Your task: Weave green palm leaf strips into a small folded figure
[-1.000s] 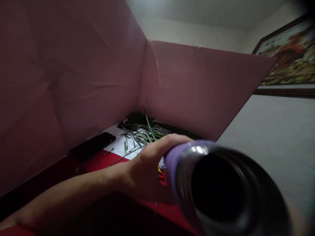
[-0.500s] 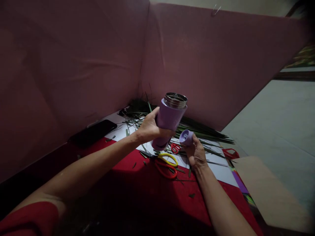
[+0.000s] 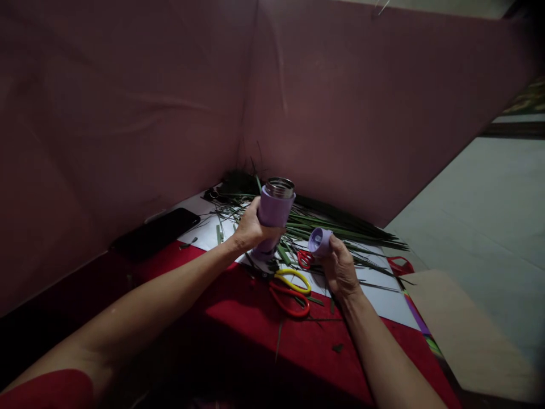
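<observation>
A purple flask [image 3: 272, 218] was gripped round its body by the left hand [image 3: 249, 230], nearly upright with its steel mouth open and its base close over the white sheet [image 3: 383, 298], probably so nothing spilled. Its purple cap [image 3: 319, 240] was pinched in the right hand [image 3: 339, 267], just beside the flask, presumably kept ready for refitting. Red and yellow scissors [image 3: 292, 287] were lain below the hands on the red cloth [image 3: 255, 335], green leaf strips [image 3: 340, 224] were piled behind, a black phone [image 3: 157, 232] was left aside, all screened by a pink board [image 3: 128, 113].

Red short sleeve [image 3: 46, 389], both forearms bare.
</observation>
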Demonstrator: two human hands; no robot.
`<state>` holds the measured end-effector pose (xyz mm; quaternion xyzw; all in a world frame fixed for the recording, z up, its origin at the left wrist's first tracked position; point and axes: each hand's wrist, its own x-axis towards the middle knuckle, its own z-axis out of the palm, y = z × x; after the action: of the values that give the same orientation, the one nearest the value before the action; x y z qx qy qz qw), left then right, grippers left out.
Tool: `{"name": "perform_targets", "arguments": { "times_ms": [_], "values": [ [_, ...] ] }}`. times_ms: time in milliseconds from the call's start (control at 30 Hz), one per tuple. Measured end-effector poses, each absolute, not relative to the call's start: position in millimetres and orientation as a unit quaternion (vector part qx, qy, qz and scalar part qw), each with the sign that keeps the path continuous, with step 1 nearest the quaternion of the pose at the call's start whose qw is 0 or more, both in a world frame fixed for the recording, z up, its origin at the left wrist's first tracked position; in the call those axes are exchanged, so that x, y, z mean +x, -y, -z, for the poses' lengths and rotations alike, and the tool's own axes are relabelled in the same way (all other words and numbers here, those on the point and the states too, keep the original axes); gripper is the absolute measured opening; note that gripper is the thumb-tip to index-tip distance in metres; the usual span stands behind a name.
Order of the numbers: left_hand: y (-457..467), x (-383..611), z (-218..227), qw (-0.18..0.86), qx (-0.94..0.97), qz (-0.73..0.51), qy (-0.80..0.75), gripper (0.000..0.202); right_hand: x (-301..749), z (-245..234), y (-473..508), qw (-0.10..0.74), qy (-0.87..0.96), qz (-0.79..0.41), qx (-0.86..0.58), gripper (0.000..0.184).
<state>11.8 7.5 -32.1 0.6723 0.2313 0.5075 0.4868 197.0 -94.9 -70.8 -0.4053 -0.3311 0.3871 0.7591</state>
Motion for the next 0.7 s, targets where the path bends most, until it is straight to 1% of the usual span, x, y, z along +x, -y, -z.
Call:
{"name": "perform_targets", "arguments": {
  "times_ms": [200,333,400,500,633,700],
  "values": [
    [-3.0,9.6,31.3,0.476,0.692,-0.492,-0.229,0.058,197.0,73.1,96.1,0.745,0.36,-0.333,-0.453,0.024],
    [-3.5,9.2,31.7,0.472,0.7,-0.488,-0.22,0.059,194.6,63.8,94.0,0.733,0.399,-0.245,-0.494,0.036],
    [-4.1,9.5,32.8,0.466,0.704,-0.485,-0.226,0.059,187.9,48.2,93.9,0.725,0.431,-0.201,-0.498,0.039],
    [-4.6,9.7,34.2,0.458,0.709,-0.48,-0.237,0.059,170.3,11.2,96.4,0.706,0.491,-0.154,-0.486,0.042],
    [-2.9,9.6,34.3,0.467,0.711,-0.476,-0.225,0.058,146.0,-44.3,98.8,0.647,0.583,-0.032,-0.491,0.04],
    [-1.3,9.1,34.0,0.47,0.712,-0.476,-0.214,0.059,138.2,-66.3,97.6,0.592,0.636,0.003,-0.495,0.039]
  ]
}}
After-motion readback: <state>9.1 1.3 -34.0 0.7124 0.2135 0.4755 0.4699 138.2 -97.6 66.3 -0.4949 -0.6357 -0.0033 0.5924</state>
